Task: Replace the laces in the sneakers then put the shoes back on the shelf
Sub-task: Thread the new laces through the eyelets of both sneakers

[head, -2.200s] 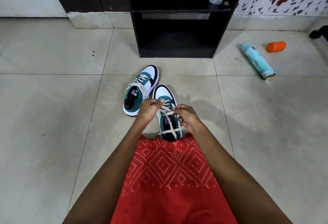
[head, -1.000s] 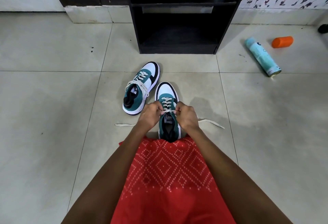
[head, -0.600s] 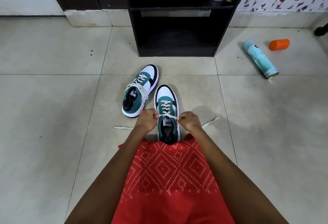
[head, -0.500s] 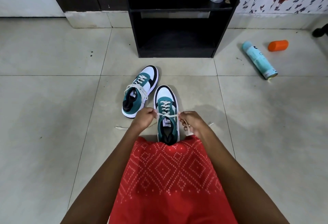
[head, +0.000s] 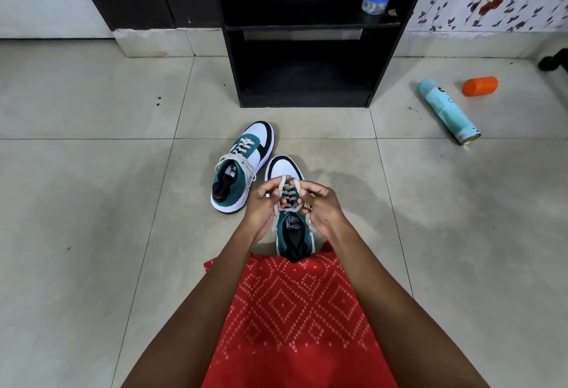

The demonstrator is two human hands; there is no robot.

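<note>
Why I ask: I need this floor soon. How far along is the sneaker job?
Done: the far sneaker looks fully laced. In hand: the left hand and right hand pinch the lace over the near sneaker, apparently tying it. Left: finish that knot, then move both sneakers from the floor to the black shelf.

Forearms (head: 199, 301) reach forward, converging. Left hand (head: 263, 204) and right hand (head: 323, 207) close together, fingers curled, each apparently pinching lace (head: 284, 186) loop, fingertips nearly meeting.
</note>
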